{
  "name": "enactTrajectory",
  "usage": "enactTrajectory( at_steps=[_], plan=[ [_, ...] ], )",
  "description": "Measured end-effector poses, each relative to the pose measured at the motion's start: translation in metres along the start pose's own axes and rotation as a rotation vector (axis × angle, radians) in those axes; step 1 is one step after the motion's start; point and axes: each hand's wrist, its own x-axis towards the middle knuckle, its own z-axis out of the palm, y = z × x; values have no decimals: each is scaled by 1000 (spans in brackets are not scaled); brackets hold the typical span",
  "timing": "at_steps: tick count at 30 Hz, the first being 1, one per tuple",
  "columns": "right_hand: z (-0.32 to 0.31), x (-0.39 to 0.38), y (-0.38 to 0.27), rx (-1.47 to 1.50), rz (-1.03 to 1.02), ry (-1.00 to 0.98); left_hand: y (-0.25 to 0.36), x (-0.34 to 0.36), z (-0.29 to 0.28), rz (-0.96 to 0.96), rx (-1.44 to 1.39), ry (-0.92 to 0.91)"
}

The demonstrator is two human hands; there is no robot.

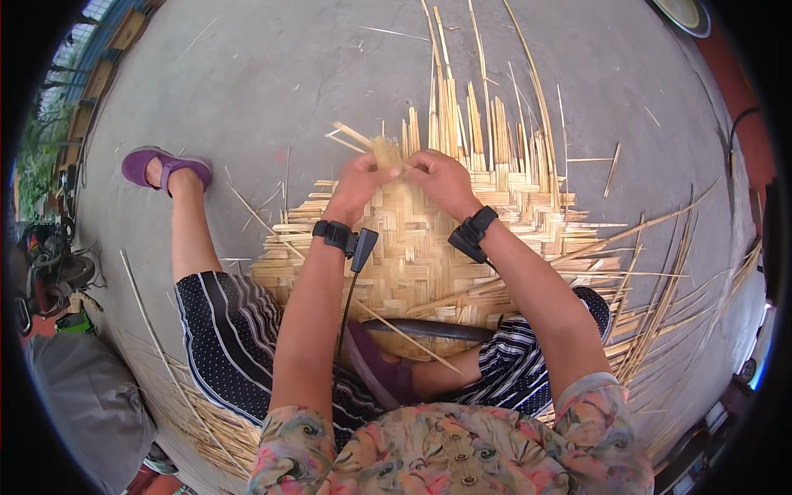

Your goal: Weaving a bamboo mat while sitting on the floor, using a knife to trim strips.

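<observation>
A woven mat of pale split-cane strips (388, 247) spreads on the floor before me, with long loose ends standing out at its top and right. At its upper left edge my left hand (363, 181) has its fingers closed on a short bunch of pale strips (384, 153), slightly blurred. My right hand (433, 177) pinches at the right side of that bunch, close to my left fingertips; the exact hold is partly hidden. A dark curved bar (437, 328) lies across the lower part of the mat, by my bent leg.
Loose canes (660, 313) are scattered on the grey concrete floor (247, 74), thickest at right and lower left. My left leg stretches out to a purple shoe (148, 165). A grey cover (82, 404) and a motorbike (54, 264) are at far left; a pale round container (685, 12) is at top right.
</observation>
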Motion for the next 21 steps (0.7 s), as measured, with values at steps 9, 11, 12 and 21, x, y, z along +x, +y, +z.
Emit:
enactTrajectory(
  at_steps=[9, 11, 12, 21],
  plan=[
    [-7, -15, 11, -66, -331, -13, -33, -28, 24, 368, 122, 622],
    [-11, -16, 15, -164, -430, -8, -35, -31, 21, 429, 355, 597],
    [-19, -23, 21, -170, -426, 4, -34, -32, 17, 484, 592, 576],
    [-91, -93, 87, -821, -382, 339, -9, -45, 83, 708, 1014, 568]
  ],
)
